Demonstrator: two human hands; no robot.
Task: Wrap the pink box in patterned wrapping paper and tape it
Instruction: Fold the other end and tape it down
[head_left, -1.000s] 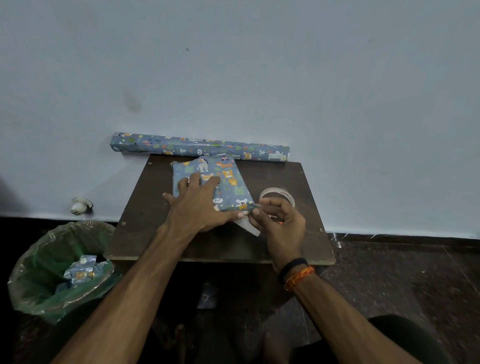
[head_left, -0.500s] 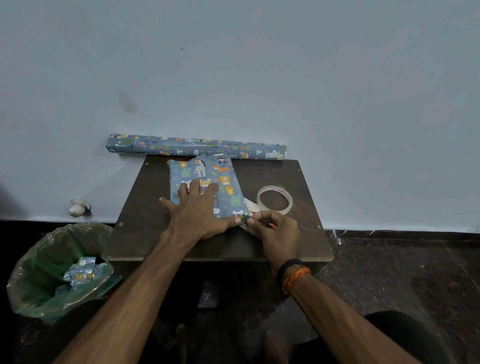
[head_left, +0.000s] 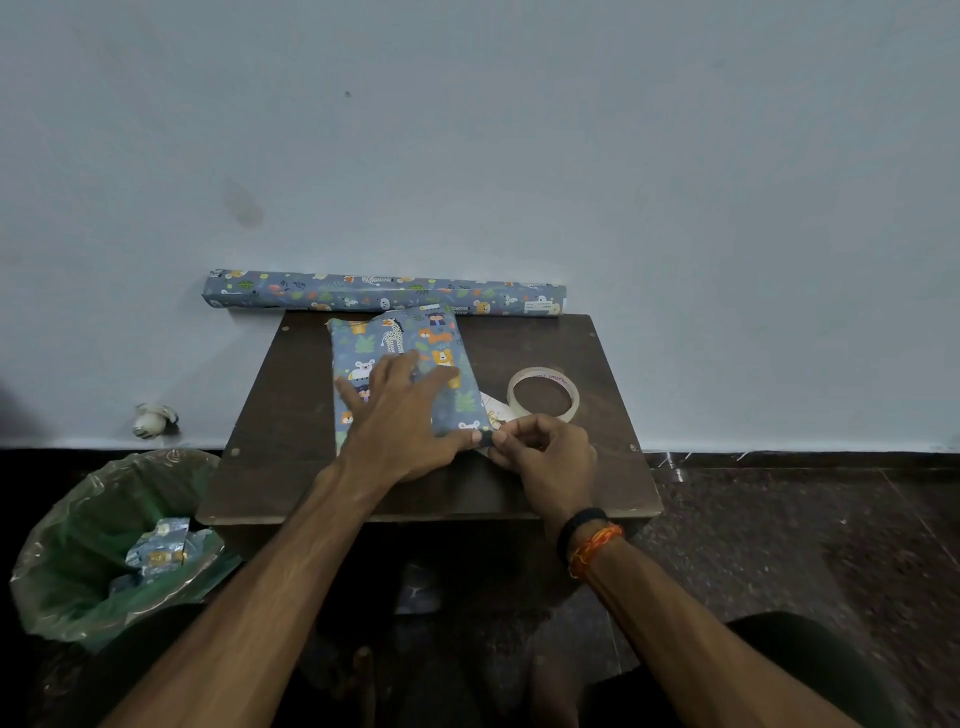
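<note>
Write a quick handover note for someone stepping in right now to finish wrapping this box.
Left hand: flat on the wrapped box, pinning it to the table.
Right hand: pinching the paper flap at the box's near right corner.
Tape roll: on the table, right of the box. Paper roll: along the wall.
Done: paper covers the box's top.
Left: fold down this end and tape it; the far end's state cannot be judged.
</note>
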